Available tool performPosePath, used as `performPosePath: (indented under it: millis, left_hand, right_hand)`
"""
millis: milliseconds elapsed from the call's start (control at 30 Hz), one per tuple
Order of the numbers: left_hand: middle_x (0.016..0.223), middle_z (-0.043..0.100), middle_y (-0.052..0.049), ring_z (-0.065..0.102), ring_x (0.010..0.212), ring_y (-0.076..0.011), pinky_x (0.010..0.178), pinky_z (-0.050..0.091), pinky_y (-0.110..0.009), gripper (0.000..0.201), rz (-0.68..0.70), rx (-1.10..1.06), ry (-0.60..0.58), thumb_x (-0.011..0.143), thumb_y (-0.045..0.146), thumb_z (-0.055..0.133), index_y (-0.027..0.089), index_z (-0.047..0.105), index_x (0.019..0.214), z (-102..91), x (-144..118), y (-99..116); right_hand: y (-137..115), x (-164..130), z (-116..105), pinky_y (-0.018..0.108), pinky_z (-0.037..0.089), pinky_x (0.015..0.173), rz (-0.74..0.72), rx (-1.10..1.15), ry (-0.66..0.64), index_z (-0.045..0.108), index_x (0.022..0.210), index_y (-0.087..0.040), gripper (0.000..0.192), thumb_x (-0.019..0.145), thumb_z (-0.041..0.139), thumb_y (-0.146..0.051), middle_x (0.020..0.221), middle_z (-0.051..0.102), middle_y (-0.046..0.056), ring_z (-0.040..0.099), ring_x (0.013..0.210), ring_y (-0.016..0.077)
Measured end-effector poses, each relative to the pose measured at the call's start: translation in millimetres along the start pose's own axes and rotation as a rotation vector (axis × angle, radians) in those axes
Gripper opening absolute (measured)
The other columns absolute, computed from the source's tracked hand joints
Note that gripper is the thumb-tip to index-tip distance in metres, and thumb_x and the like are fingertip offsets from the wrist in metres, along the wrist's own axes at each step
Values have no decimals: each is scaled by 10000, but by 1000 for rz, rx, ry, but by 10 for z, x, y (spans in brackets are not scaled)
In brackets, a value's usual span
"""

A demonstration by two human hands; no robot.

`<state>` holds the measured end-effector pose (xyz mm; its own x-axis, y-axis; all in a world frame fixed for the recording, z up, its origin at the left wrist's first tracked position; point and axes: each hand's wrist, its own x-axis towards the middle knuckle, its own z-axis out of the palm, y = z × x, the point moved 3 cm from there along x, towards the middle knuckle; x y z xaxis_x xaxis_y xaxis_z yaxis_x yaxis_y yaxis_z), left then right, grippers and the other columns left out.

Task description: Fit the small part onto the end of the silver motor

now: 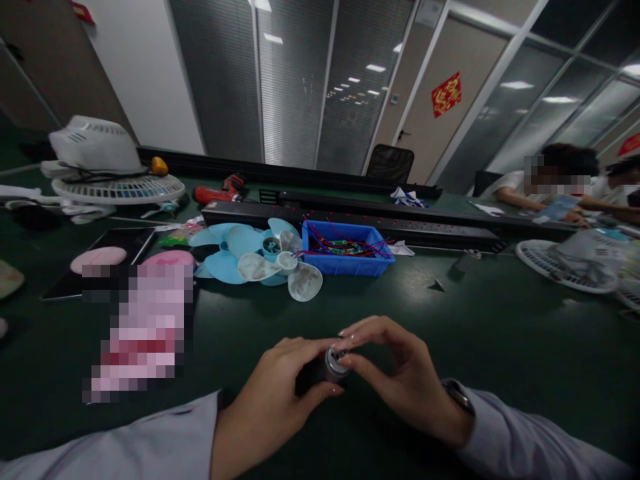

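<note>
A small silver metal cylinder (337, 363) with dark holes in its top stands between my hands, low in the middle of the head view. My left hand (280, 380) curls around it from the left, thumb in front and fingers behind. From the right, my right hand (395, 367) bends over the top, its thumb and fingertips closed at the upper rim. The right fingertips partly cover the holes, and whatever small part they may pinch cannot be made out. The cylinder's lower side lies in shadow.
Beyond my hands are a blue bin (350, 263) of wired circuit boards and several blue fan blades (233, 250). Fan housings (117, 190) stand left, more (565, 267) right. A red drill (220, 192) lies behind. Another person (510, 190) sits far right.
</note>
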<state>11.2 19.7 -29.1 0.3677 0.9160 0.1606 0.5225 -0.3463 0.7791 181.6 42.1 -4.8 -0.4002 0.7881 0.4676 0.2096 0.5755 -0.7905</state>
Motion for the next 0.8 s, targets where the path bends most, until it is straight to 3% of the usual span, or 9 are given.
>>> performPosePath:
  millis: [167, 400, 533, 700, 800]
  left_hand:
    - [990, 725, 5, 655, 913, -204, 872, 493, -354, 371, 10, -5, 12, 767, 220, 734, 286, 655, 1123, 2, -6, -6]
    - [987, 712, 6, 648, 897, -200, 846, 496, -341, 386, 26, -4, 28, 767, 222, 731, 287, 636, 1136, 18, -2, -31]
    - [972, 715, 4, 646, 887, -196, 876, 484, -351, 275, 29, -13, 14, 778, 212, 721, 269, 665, 1042, 16, 3, -25]
    - [1119, 701, 6, 635, 989, -202, 899, 466, -352, 391, 34, -48, -3, 784, 198, 721, 297, 623, 1150, 16, 7, -7]
    - [1109, 705, 22, 636, 982, -200, 876, 467, -348, 395, 19, -56, -5, 785, 197, 721, 306, 619, 1150, 16, 10, 2]
  right_hand:
    - [1, -18, 14, 367, 571, 819, 11, 31, -31, 649, 941, -219, 169, 801, 717, -152, 902, 729, 34, 690, 892, 190]
    - [23, -44, 3, 367, 546, 903, -31, 38, -52, 633, 1103, -241, 341, 797, 705, -109, 1051, 721, 40, 668, 1016, 192]
    - [22, -22, 4, 358, 550, 878, -60, 49, -39, 682, 1024, -252, 280, 794, 707, -95, 987, 737, 29, 676, 987, 189]
    - [47, 4, 16, 313, 563, 782, 19, 67, 37, 680, 835, -219, 151, 738, 773, -150, 847, 712, 14, 690, 862, 175]
    - [68, -9, 10, 296, 553, 758, 39, 44, 65, 637, 823, -222, 212, 703, 802, -162, 830, 673, -2, 672, 840, 164]
